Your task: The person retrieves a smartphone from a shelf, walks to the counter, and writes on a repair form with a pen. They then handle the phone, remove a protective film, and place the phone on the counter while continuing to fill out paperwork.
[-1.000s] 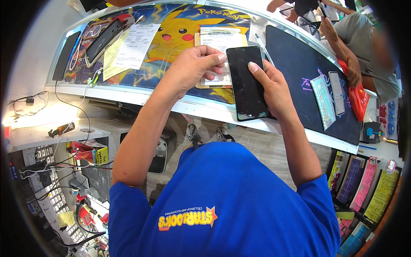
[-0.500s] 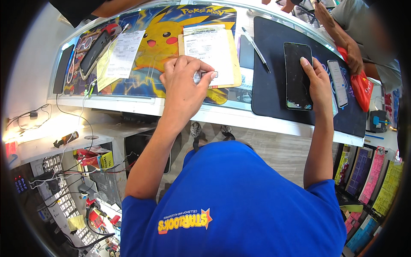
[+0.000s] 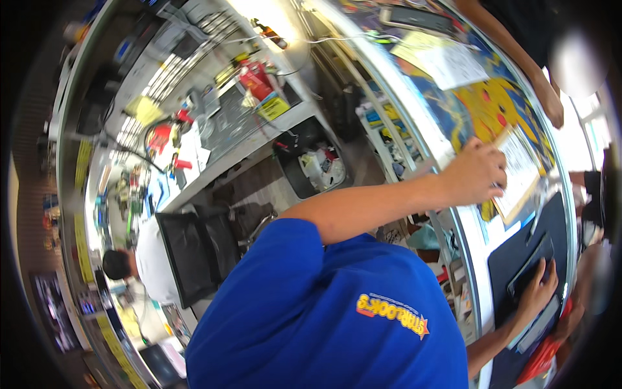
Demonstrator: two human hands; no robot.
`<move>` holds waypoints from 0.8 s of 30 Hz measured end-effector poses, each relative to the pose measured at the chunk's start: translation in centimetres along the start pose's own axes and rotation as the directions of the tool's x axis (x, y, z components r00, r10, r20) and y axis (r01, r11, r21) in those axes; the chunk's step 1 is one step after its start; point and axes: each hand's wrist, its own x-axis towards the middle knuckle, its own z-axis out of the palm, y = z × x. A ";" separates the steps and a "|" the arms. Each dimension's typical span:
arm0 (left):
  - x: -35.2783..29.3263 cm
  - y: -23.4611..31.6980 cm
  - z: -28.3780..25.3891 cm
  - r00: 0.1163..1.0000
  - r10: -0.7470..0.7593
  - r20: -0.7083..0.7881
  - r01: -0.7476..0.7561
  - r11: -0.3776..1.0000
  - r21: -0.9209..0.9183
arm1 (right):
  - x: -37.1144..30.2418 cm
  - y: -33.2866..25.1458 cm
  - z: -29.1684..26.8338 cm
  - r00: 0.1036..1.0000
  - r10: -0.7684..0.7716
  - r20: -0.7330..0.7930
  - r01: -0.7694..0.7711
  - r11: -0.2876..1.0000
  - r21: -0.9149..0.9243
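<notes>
My left hand is over the edge of a pad of printed forms on the counter, its fingers curled together. Whatever they pinch is hidden in this turned, blurred view. My right hand grips a dark smartphone over the black mat. Close beside that hand lies a second phone. A pen rests at the mat's edge near the forms.
Loose papers and another phone lie on the yellow character mat. Behind me are a cluttered workbench, a bin and a seated person. Another person's arm reaches along the counter's far side.
My view has swung left, bringing the workbench, the bin and the seated person into sight. My left hand stays by the forms, and my right hand still has the smartphone.
</notes>
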 end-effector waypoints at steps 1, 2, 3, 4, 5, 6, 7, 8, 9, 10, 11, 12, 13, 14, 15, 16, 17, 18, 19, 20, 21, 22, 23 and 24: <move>-0.4 -0.3 0.1 1.000 -0.010 -0.004 0.010 1.000 -0.001 | 0.2 -0.4 0.0 1.000 0.028 0.013 -0.029 0.999 0.033; -0.9 -0.2 -0.6 0.999 -0.027 -0.024 0.027 1.000 0.007 | 0.9 -0.6 -0.5 1.000 -0.018 -0.002 0.018 1.000 0.017; -1.2 0.0 -1.0 0.999 -0.034 -0.035 0.034 0.999 0.002 | 1.4 -0.8 -0.8 0.999 -0.041 -0.025 0.041 0.999 -0.002; -1.0 -0.1 -1.4 0.998 -0.044 -0.046 0.042 0.997 -0.060 | 1.7 -2.6 -1.5 0.995 0.001 -0.095 0.010 0.993 0.118; -1.0 -0.3 -1.3 0.990 -0.014 -0.143 0.000 0.995 -0.096 | 2.4 -3.2 -2.2 0.992 -0.004 -0.125 0.026 0.984 0.178; -0.9 -0.3 -1.5 0.982 0.023 -0.189 -0.047 0.991 -0.125 | 2.7 -3.5 -3.1 0.988 0.006 -0.154 0.030 0.973 0.230; -1.0 -0.6 -2.0 0.971 0.059 -0.234 -0.097 0.983 -0.155 | 2.8 -4.3 -3.7 0.983 0.021 -0.184 0.032 0.960 0.279; -1.0 0.1 -2.5 0.959 0.082 -0.270 -0.133 0.975 -0.177 | 1.6 -7.8 -5.1 0.959 0.025 -0.283 0.051 0.965 0.259; -2.1 -0.4 -3.8 0.954 0.046 -0.296 -0.111 0.972 -0.207 | 2.0 -8.4 -5.3 0.934 -0.178 -0.310 0.227 0.965 0.130; -3.3 -0.9 -4.9 0.952 0.019 -0.305 -0.112 0.951 -0.289 | 0.8 -11.5 -5.8 0.930 -0.161 -0.331 0.216 0.967 0.136; -4.8 -1.9 -6.7 0.940 0.008 -0.342 -0.125 0.938 -0.323 | 0.1 -14.0 -4.9 0.947 -0.077 -0.311 0.162 0.952 0.258; -7.2 -2.1 -8.5 0.934 -0.058 -0.351 -0.070 0.937 -0.342 | -0.9 -16.8 -3.6 0.940 -0.044 -0.337 0.201 0.872 0.446; -10.0 -2.9 -10.8 0.932 -0.106 -0.348 -0.014 0.945 -0.326 | -1.5 -19.5 -1.9 0.957 -0.023 -0.288 0.190 0.801 0.568; -12.7 -3.5 -13.7 0.946 -0.201 -0.255 0.085 0.911 -0.403 | -3.3 -22.8 -1.1 0.985 -0.054 -0.162 0.162 0.602 0.782; -16.2 -4.7 -14.8 0.917 -0.238 -0.320 0.102 0.915 -0.389 | -5.6 -27.3 0.3 0.983 -0.181 0.018 0.063 0.436 0.898; -19.5 -5.8 -16.1 0.908 -0.313 -0.278 0.195 0.903 -0.382 | -8.0 -30.7 2.2 0.944 -0.249 0.219 -0.095 0.429 0.898; -22.8 -7.0 -17.3 0.896 -0.382 -0.225 0.285 0.885 -0.369 | -10.6 -33.8 4.8 0.842 -0.311 0.441 -0.247 0.505 0.827; -26.7 -8.4 -17.9 0.858 -0.480 -0.182 0.394 0.843 -0.367 | -13.1 -36.6 7.8 0.700 -0.351 0.622 -0.345 0.596 0.725; -30.8 -9.5 -18.2 0.794 -0.580 -0.181 0.484 0.784 -0.388 | -15.4 -38.5 11.6 0.562 -0.358 0.746 -0.378 0.690 0.617; -34.9 -10.5 -18.7 0.722 -0.680 -0.126 0.607 0.710 -0.355 | -18.2 -36.3 18.0 0.518 -0.424 0.743 -0.274 0.740 0.614; -38.5 -11.0 -19.6 0.656 -0.752 -0.066 0.670 0.621 -0.406 | -21.1 -35.5 22.2 0.509 -0.354 0.784 -0.199 0.838 0.507; -41.1 -10.9 -20.7 0.587 -0.810 -0.022 0.732 0.542 -0.413 | -23.5 -35.0 25.1 0.522 -0.273 0.808 -0.199 0.882 0.427; -43.4 -10.8 -21.9 0.508 -0.861 0.019 0.789 0.456 -0.413 | -25.3 -34.0 27.3 0.529 -0.196 0.826 -0.195 0.919 0.343; -45.9 -11.0 -22.6 0.437 -0.898 0.045 0.820 0.378 -0.429 | -26.7 -32.0 29.5 0.531 -0.117 0.839 -0.241 0.929 0.282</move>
